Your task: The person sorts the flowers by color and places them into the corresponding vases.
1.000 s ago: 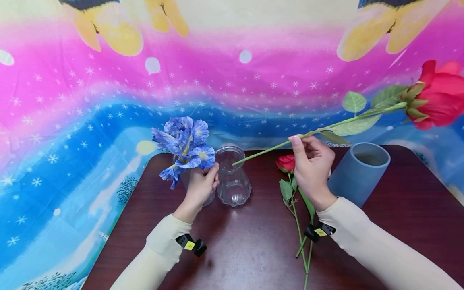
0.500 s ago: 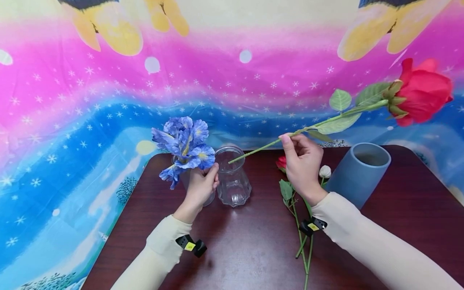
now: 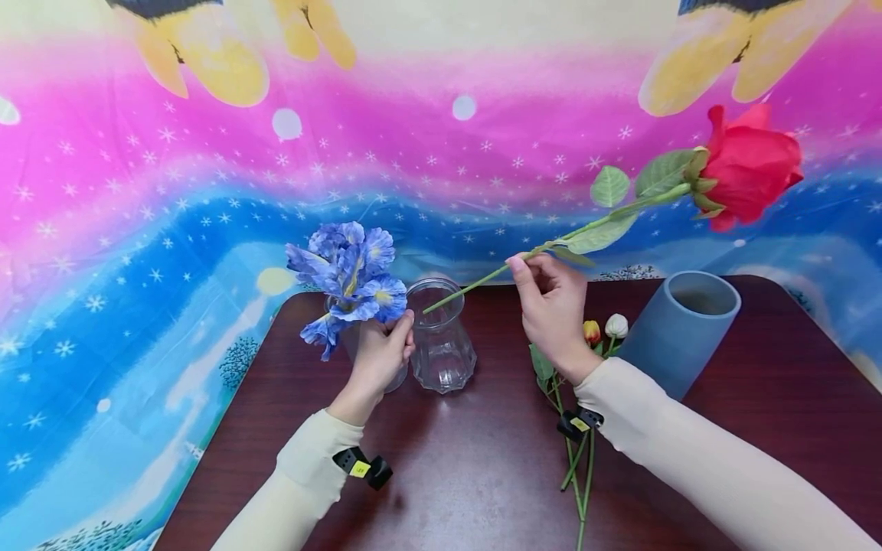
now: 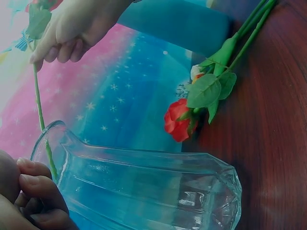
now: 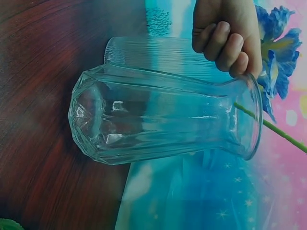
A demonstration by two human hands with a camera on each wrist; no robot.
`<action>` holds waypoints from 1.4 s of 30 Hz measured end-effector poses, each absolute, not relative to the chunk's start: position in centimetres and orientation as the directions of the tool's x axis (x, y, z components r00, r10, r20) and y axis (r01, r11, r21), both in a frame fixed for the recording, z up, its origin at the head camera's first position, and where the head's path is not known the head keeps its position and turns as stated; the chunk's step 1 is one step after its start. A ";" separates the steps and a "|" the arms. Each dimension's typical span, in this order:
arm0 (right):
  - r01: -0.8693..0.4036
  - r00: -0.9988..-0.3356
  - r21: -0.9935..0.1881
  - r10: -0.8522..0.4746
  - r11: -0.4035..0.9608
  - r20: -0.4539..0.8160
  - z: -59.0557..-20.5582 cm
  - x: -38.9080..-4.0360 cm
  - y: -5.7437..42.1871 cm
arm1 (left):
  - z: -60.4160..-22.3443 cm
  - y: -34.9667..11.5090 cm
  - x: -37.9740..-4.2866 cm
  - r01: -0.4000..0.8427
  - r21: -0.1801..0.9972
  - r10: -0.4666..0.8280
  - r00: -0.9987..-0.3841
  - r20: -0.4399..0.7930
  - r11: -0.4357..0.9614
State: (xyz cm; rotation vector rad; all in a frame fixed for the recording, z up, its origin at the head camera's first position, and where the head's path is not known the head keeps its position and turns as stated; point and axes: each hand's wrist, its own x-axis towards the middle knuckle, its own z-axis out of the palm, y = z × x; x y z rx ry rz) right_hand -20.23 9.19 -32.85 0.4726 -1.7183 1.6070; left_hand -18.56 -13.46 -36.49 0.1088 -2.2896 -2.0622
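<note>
My left hand (image 3: 377, 360) is curled just beneath a blue iris (image 3: 354, 275) and appears to grip its hidden stem. It stands in front of a ribbed glass vase (image 5: 158, 55) and beside the rim of a clear faceted glass vase (image 3: 444, 356). My right hand (image 3: 554, 310) pinches the green stem of a red rose (image 3: 754, 168) between thumb and fingers. The rose leans, head up to the right. Its stem end (image 5: 244, 110) lies inside the faceted vase's mouth in the right wrist view. In the left wrist view, curled left fingers (image 4: 45, 191) partly cover that rim.
A blue-grey vase (image 3: 678, 329) stands at the right rear of the dark wooden table (image 3: 468, 474). Several flowers lie under my right forearm, among them a red rose (image 4: 178, 122), a white bud (image 3: 616, 326) and a yellow-red bud (image 3: 591, 331). A patterned cloth (image 3: 413, 153) hangs behind.
My right hand has moved left with the red rose, and the stem end has shifted left at the faceted vase's mouth. The left hand and iris stay nearly still.
</note>
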 end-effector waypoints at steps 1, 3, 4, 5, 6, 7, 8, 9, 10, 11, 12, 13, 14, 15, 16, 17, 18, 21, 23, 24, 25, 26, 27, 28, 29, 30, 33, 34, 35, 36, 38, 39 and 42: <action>-0.694 -0.676 -0.704 0.200 0.150 0.709 -32.9 -20.3 9.0 | -36.5 -13.5 -18.6 -0.015 0.995 -0.092 -0.996 -0.005 0.103; -0.687 -0.685 -0.708 0.181 0.160 0.706 -33.0 -20.4 8.8 | -36.5 -13.5 -18.6 -0.015 0.995 -0.093 -0.996 -0.005 0.103; -0.686 -0.687 -0.708 0.172 0.166 0.706 -33.0 -20.4 8.7 | -36.5 -13.5 -18.5 -0.014 0.994 -0.093 -0.996 -0.005 0.105; -0.686 -0.689 -0.708 0.163 0.168 0.706 -33.1 -20.5 8.6 | -36.5 -13.5 -18.5 -0.014 0.994 -0.093 -0.996 -0.004 0.108; -0.686 -0.690 -0.708 0.157 0.170 0.706 -33.1 -20.5 8.5 | -36.5 -13.5 -18.5 -0.013 0.994 -0.091 -0.996 -0.003 0.111; -0.685 -0.692 -0.708 0.151 0.173 0.706 -33.1 -20.6 8.4 | -36.5 -13.5 -18.5 -0.012 0.994 -0.091 -0.996 -0.002 0.113; -0.684 -0.693 -0.708 0.146 0.177 0.706 -33.2 -20.6 8.3 | -36.5 -13.5 -18.5 -0.012 0.993 -0.091 -0.996 -0.002 0.115; -0.683 -0.695 -0.709 0.141 0.176 0.705 -33.2 -20.7 8.2 | -36.5 -13.5 -18.5 -0.012 0.993 -0.090 -0.996 -0.002 0.117; -0.681 -0.698 -0.710 0.136 0.179 0.703 -33.2 -20.7 8.1 | -36.5 -13.5 -18.5 -0.013 0.993 -0.090 -0.996 -0.003 0.117; -0.678 -0.701 -0.712 0.128 0.183 0.701 -33.2 -20.8 8.0 | -36.5 -13.5 -18.5 -0.014 0.993 -0.091 -0.996 -0.004 0.116; -0.674 -0.706 -0.714 0.120 0.189 0.698 -33.1 -20.9 7.9 | -36.5 -13.5 -18.5 -0.015 0.993 -0.091 -0.996 -0.004 0.117; -0.670 -0.711 -0.717 0.110 0.194 0.694 -33.2 -20.9 7.8 | -36.5 -13.5 -18.5 -0.016 0.993 -0.092 -0.996 -0.005 0.119; -0.666 -0.716 -0.718 0.099 0.201 0.691 -33.2 -21.0 7.7 | -36.5 -13.5 -18.4 -0.017 0.993 -0.093 -0.996 -0.006 0.120; -0.662 -0.720 -0.720 0.088 0.210 0.688 -33.2 -21.0 7.6 | -36.5 -13.6 -18.4 -0.017 0.992 -0.094 -0.996 -0.005 0.121; -0.659 -0.724 -0.720 0.076 0.218 0.686 -33.2 -21.0 7.6 | -36.5 -13.6 -18.4 -0.017 0.992 -0.096 -0.995 -0.005 0.123; -0.656 -0.728 -0.721 0.064 0.226 0.683 -33.2 -21.1 7.5 | -36.5 -13.6 -18.4 -0.016 0.992 -0.097 -0.995 -0.004 0.125; -0.653 -0.732 -0.721 0.053 0.231 0.679 -33.2 -21.1 7.4 | -36.5 -13.6 -18.4 -0.014 0.992 -0.097 -0.995 -0.002 0.128; -0.641 -0.745 -0.722 0.018 0.261 0.667 -33.2 -21.1 7.1 | -36.5 -13.6 -18.5 -0.013 0.991 -0.098 -0.995 0.000 0.132; -0.628 -0.755 -0.721 -0.004 0.291 0.656 -33.2 -21.1 6.9 | -36.5 -13.6 -18.5 -0.016 0.991 -0.099 -0.995 -0.003 0.133; -0.622 -0.760 -0.720 -0.016 0.308 0.650 -33.2 -21.1 6.8 | -36.5 -13.6 -18.5 -0.019 0.991 -0.098 -0.995 -0.006 0.135; -0.618 -0.763 -0.716 -0.028 0.325 0.645 -33.2 -21.1 6.8 | -36.5 -13.6 -18.5 -0.020 0.990 -0.098 -0.995 -0.006 0.137; -0.613 -0.766 -0.711 -0.039 0.346 0.642 -33.2 -21.1 6.7 | -36.5 -13.6 -18.5 -0.019 0.990 -0.097 -0.995 -0.006 0.138; -0.609 -0.768 -0.705 -0.050 0.364 0.638 -33.2 -21.1 6.6 | -36.5 -13.6 -18.5 -0.017 0.990 -0.096 -0.995 -0.004 0.140; -0.606 -0.770 -0.698 -0.061 0.382 0.635 -33.2 -21.1 6.6 | -36.5 -13.6 -18.5 -0.016 0.990 -0.095 -0.996 -0.003 0.138; -0.605 -0.770 -0.690 -0.073 0.398 0.634 -33.2 -21.1 6.5 | -36.4 -13.6 -18.5 -0.013 0.991 -0.092 -0.996 0.000 0.137; -0.604 -0.770 -0.682 -0.084 0.413 0.632 -33.2 -21.1 6.4 | -36.4 -13.5 -18.5 -0.010 0.991 -0.090 -0.996 0.002 0.134; -0.602 -0.770 -0.656 -0.113 0.456 0.629 -33.1 -21.1 6.1 | -36.4 -13.6 -18.5 -0.011 0.992 -0.085 -0.996 -0.001 0.126; -0.601 -0.770 -0.648 -0.122 0.469 0.626 -33.1 -21.1 6.0 | -36.4 -13.6 -18.5 -0.014 0.992 -0.083 -0.997 -0.004 0.122; -0.599 -0.770 -0.639 -0.130 0.482 0.624 -33.1 -21.2 5.9 | -36.3 -13.6 -18.5 -0.016 0.992 -0.081 -0.997 -0.006 0.121; -0.596 -0.773 -0.633 -0.140 0.494 0.619 -33.1 -21.2 5.8 | -36.3 -13.6 -18.5 -0.019 0.992 -0.081 -0.997 -0.009 0.122; -0.587 -0.779 -0.619 -0.157 0.522 0.607 -33.0 -21.2 5.6 | -36.4 -13.6 -18.5 -0.021 0.992 -0.083 -0.996 -0.011 0.123; -0.581 -0.784 -0.613 -0.164 0.536 0.599 -33.0 -21.2 5.4 | -36.4 -13.6 -18.6 -0.022 0.992 -0.083 -0.996 -0.011 0.122; -0.557 -0.799 -0.589 -0.184 0.585 0.573 -33.1 -21.2 5.0 | -36.5 -13.6 -18.6 -0.021 0.992 -0.086 -0.996 -0.010 0.126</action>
